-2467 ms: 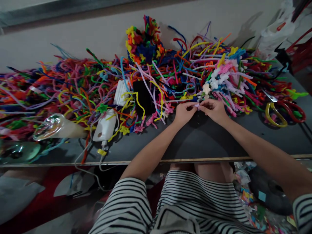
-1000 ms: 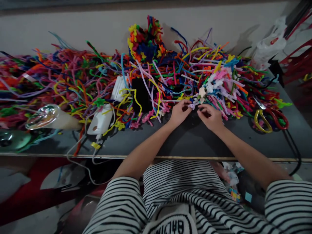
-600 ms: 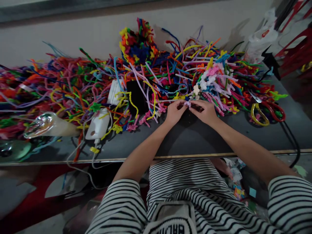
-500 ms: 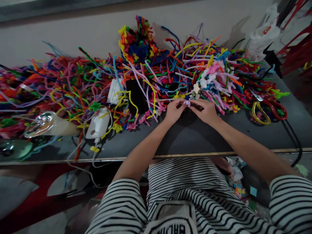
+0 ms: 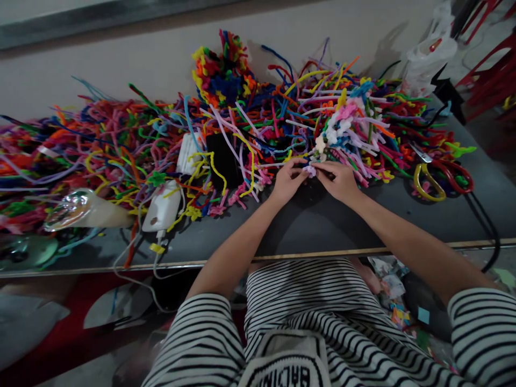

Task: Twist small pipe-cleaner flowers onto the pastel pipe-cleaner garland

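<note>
A small light-purple pipe cleaner flower (image 5: 309,171) is pinched between my two hands, low over the near edge of the pile. My left hand (image 5: 289,180) grips its left side with thumb and forefinger. On its other side my right hand (image 5: 337,180) holds it the same way, fingers closed. Behind the hands lies a bundle of pipe cleaner flowers (image 5: 342,126) in white, pink and blue. The long heap of loose pipe cleaners (image 5: 133,126) in many colours spreads across the table (image 5: 322,228).
Scissors (image 5: 429,183) with yellow and red handles lie at the right. To the left are a white device with a cable (image 5: 163,207), a black phone-like slab (image 5: 222,161) and a clear plastic-wrapped roll (image 5: 91,209). A plastic bag (image 5: 429,59) stands at the back right.
Both hands stay at about the same spot, with fingers slightly shifted around the purple flower. The whole view has tilted a little.
</note>
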Available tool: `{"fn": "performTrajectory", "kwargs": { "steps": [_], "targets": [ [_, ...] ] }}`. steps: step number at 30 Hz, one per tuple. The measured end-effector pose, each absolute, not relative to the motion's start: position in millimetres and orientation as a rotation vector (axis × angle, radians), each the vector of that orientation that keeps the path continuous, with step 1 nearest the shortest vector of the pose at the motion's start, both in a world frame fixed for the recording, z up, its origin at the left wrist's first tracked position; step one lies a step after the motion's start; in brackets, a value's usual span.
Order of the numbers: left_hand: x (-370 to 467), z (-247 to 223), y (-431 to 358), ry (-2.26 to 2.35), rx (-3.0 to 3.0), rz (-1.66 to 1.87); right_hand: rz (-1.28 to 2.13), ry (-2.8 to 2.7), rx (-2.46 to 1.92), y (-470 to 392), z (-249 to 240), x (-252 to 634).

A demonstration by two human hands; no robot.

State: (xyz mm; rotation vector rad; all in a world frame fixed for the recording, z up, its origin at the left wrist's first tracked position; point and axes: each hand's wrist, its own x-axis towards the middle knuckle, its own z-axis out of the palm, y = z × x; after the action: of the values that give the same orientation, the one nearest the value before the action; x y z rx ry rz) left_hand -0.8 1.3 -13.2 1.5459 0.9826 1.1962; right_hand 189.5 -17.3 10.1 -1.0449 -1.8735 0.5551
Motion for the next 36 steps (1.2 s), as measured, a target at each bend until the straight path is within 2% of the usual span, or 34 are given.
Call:
{"fn": "performTrajectory", "kwargs": {
  "steps": [7, 13, 19, 25, 30, 36],
  "targets": [
    [1.6, -8.8, -7.2, 1.085, 1.849, 1.289, 0.516, -2.091, -0.972, -9.1, -2.7, 188.5],
    [0.2, -10.1, -4.1, 1.084, 2.251, 1.172, 0.409, -2.122, -1.105, -10.0, -4.8, 187.0],
    [2.2, -12.5, -2.0, 1.111, 2.387, 1.077, 0.358, -2.223, -1.154, -17.7, -2.5, 187.7],
    [7.6, -29.6, 2.6, 1.142, 2.593, 0.937, 0.163, -2.317, -1.411, -27.7, 3.7, 180.8],
    [8.2, -32.4, 1.1, 1.097, 2.701, 0.915, 0.15, -2.305, -1.466, -30.3, 6.6, 182.9],
    [1.0, -20.6, -6.2, 1.322, 2.729, 0.868, 0.258, -2.314, -1.432, -27.9, 9.1, 184.8]
  ]
}}
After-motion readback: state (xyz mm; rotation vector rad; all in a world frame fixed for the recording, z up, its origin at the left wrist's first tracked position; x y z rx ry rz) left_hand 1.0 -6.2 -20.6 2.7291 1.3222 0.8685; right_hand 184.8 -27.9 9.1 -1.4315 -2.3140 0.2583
